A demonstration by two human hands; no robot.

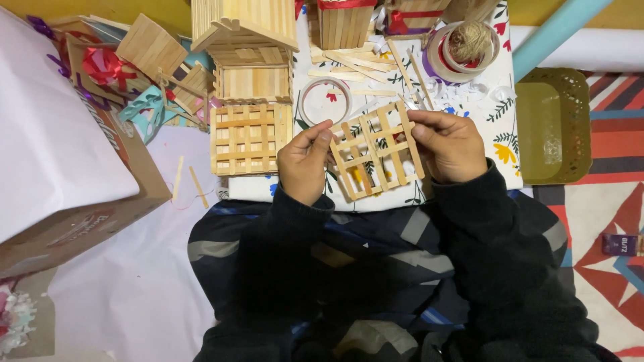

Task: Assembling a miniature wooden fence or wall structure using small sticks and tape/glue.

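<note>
Both hands gripped a wooden stick lattice [374, 151] above the floral worktop [500, 144]: the left hand [304, 163] pinched its left edge, the right hand [451, 144] its upper right corner. A second lattice [248, 139] lay just left.

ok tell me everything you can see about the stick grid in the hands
The stick grid is an open lattice of flat, pale wooden craft sticks crossed over each other. It is tilted, held above the flowered cloth. The left hand pinches its left edge and the right hand grips its top right corner.
</note>
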